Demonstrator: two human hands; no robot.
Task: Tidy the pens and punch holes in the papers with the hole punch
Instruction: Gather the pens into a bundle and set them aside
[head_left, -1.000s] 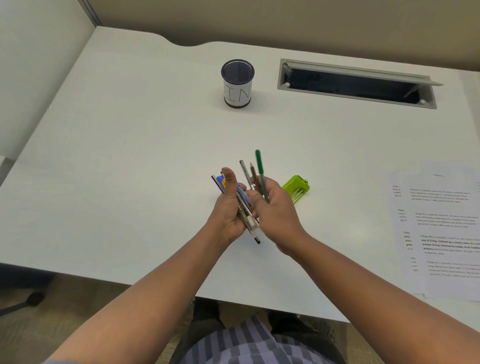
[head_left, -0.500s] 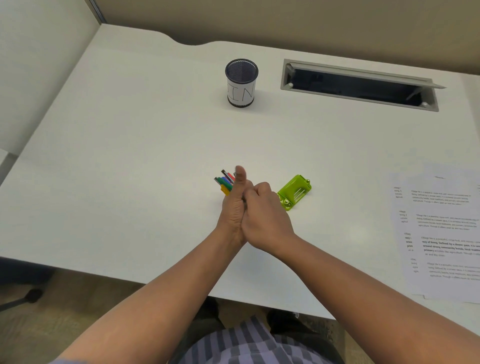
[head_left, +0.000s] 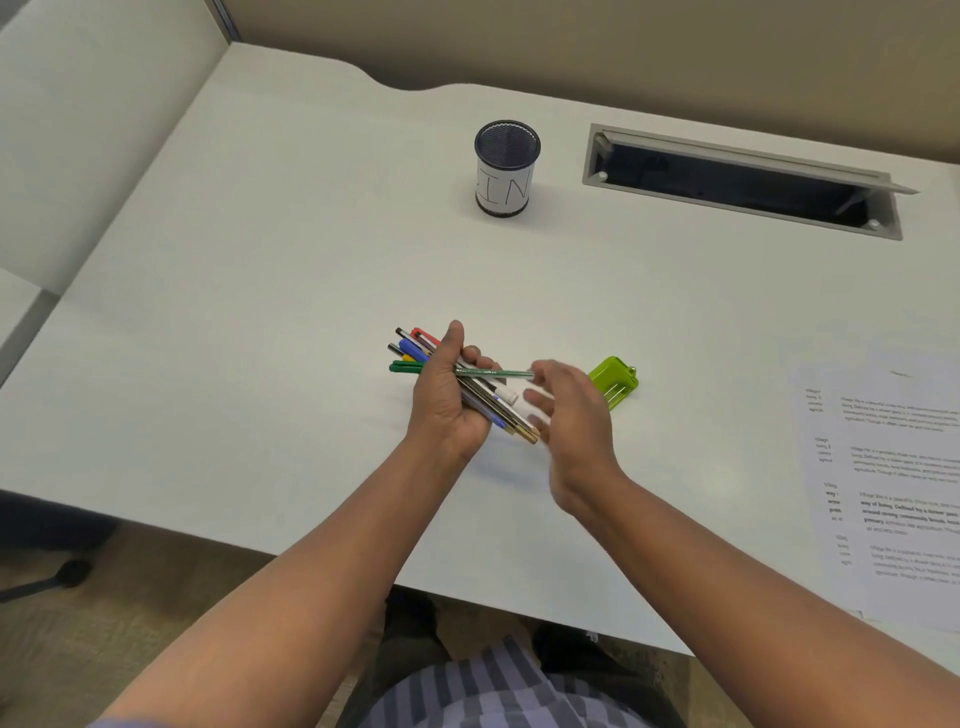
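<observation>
My white desk top (head_left: 260, 312): smooth, matt laminate | my dark round pen cup (head_left: 507, 167): fine metal mesh, matt white paper label | my lime-green hole punch (head_left: 615, 380): glossy plastic | my printed sheets (head_left: 893, 467): matt white paper | bundle of coloured pens (head_left: 415, 353) in my left hand (head_left: 447, 400): smooth plastic barrels
</observation>
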